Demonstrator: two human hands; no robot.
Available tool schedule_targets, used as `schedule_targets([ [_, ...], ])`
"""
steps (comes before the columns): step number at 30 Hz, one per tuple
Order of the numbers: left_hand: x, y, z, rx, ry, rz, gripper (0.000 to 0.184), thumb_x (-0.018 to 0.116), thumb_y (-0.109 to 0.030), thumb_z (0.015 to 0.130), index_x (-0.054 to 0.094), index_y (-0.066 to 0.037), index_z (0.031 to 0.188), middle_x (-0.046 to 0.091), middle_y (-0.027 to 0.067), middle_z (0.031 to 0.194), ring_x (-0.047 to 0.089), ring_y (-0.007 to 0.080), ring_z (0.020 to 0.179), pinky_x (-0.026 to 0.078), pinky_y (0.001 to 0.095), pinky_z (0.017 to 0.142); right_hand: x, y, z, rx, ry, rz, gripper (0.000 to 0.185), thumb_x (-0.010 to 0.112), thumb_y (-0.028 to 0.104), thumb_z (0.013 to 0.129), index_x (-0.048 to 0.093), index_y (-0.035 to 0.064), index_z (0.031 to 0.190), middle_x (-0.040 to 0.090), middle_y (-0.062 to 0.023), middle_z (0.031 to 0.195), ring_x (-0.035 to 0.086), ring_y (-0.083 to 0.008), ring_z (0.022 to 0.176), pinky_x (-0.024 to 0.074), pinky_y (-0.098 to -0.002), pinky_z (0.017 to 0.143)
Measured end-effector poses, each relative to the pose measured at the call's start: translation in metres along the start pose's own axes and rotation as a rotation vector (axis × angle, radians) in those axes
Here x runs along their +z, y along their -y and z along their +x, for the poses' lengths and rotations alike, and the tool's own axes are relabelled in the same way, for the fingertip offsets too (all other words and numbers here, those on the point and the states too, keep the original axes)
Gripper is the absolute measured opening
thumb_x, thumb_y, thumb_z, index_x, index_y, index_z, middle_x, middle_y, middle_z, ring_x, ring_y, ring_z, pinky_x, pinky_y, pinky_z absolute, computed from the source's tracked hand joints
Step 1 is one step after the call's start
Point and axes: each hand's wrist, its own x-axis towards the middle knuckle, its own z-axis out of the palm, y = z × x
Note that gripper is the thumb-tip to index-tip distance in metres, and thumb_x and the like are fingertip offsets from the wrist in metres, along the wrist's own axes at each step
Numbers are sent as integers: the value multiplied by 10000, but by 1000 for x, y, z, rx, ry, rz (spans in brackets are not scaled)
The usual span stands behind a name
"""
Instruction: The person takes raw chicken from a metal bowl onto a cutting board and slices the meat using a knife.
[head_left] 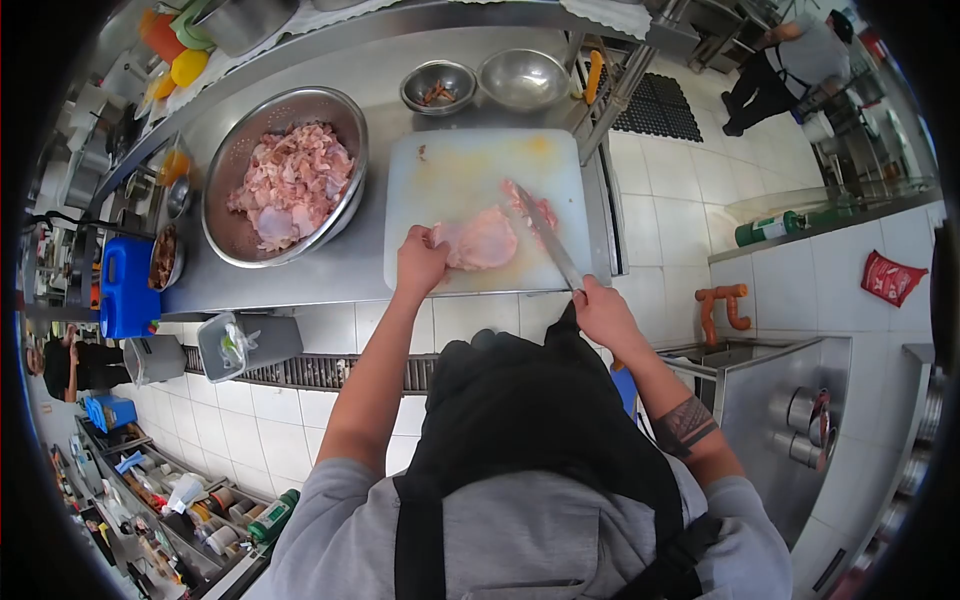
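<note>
On the white cutting board (440, 180) lies a flat piece of raw chicken (482, 240). My left hand (420, 262) has its fingers closed on the left edge of that piece. In my right hand (603, 312) is the handle of a kitchen knife (548, 238), its blade slanting up and left across the board. The blade passes over a strip of raw trimmings (540, 215) to the right of the larger piece. Left of the board, a big perforated metal colander (225, 205) holds a heap of raw chicken pieces (295, 185).
Behind the board stand a small metal bowl (410, 92) with brownish scraps and a wider metal bowl (523, 80). A blue jug (128, 285) is at the counter's left end, with a grey bin (255, 345) below. Another person (795, 65) stands at the upper right.
</note>
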Motion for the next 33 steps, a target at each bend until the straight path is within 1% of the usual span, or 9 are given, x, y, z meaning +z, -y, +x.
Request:
schedule_targets([
  [2, 6, 7, -2, 286, -349, 439, 350, 724, -119, 890, 613, 7, 1197, 671, 197, 1162, 684, 349, 1049, 569, 486, 887, 1, 4, -8, -10, -22, -6, 237, 550, 226, 1047, 557, -3, 1109, 702, -332, 861, 695, -539, 869, 540, -641, 808],
  [3, 8, 8, 0, 288, -349, 435, 350, 724, -119, 890, 613, 7, 1197, 671, 197, 1162, 684, 349, 1049, 569, 486, 887, 0, 11, -12, -25, -1, -31, 236, 550, 224, 1047, 553, -5, 1108, 704, -326, 854, 698, -535, 858, 542, -642, 800],
  [5, 16, 8, 6, 734, -389, 561, 304, 720, -129, 846, 673, -26, 1128, 685, 181, 1174, 633, 394, 1107, 519, 501, 955, -4, 26, -15, -42, 17, -58, 236, 551, 222, 1047, 549, -6, 1107, 707, -320, 848, 700, -532, 846, 543, -642, 791],
  [6, 24, 3, 7, 737, -390, 558, 304, 720, -129, 846, 673, -26, 1128, 685, 181, 1174, 633, 394, 1107, 519, 501, 955, -9, 35, -18, -44, 52, -99, 213, 536, 195, 1041, 549, -9, 1099, 713, -314, 853, 707, -525, 844, 547, -642, 789],
  [8, 47, -13, 8, 753, -165, 515, 293, 711, -146, 843, 705, -43, 1117, 693, 156, 1177, 623, 369, 1149, 517, 480, 990, -11, 42, -15, -53, 80, -144, 193, 521, 169, 1034, 550, -13, 1091, 720, -309, 858, 714, -519, 843, 550, -642, 787],
  [13, 73, -9, 37, 795, -83, 513, 329, 708, -153, 830, 725, -47, 1141, 696, 137, 1213, 611, 369, 1172, 518, 467, 1025, -19, 47, -16, -38, 116, -246, 189, 478, 70, 967, 560, -29, 1105, 732, -310, 895, 731, -504, 869, 566, -625, 807],
  [20, 66, -14, 40, 830, 60, 550, 407, 746, -157, 782, 729, -46, 1174, 698, 139, 1231, 602, 374, 1206, 513, 456, 1056, 18, 49, 50, -113, 118, -115, 253, 503, 57, 953, 565, -58, 1170, 725, -334, 970, 721, -510, 961, 570, -604, 839],
  [25, 59, -8, 39, 859, -16, 497, 379, 759, -149, 779, 736, -51, 1144, 706, 132, 1202, 622, 377, 1160, 530, 463, 1022, 24, 59, 77, -185, 94, -26, 282, 503, 73, 967, 575, -67, 1200, 719, -346, 1036, 712, -512, 1012, 553, -609, 901],
  [33, 46, 0, 36, 807, -108, 505, 327, 767, -147, 812, 739, -70, 1129, 710, 130, 1175, 641, 370, 1148, 544, 461, 988, -21, 16, -33, 27, 267, -180, 239, 483, 156, 1040, 553, -24, 1180, 724, -322, 1057, 710, -504, 1009, 534, -631, 885],
])
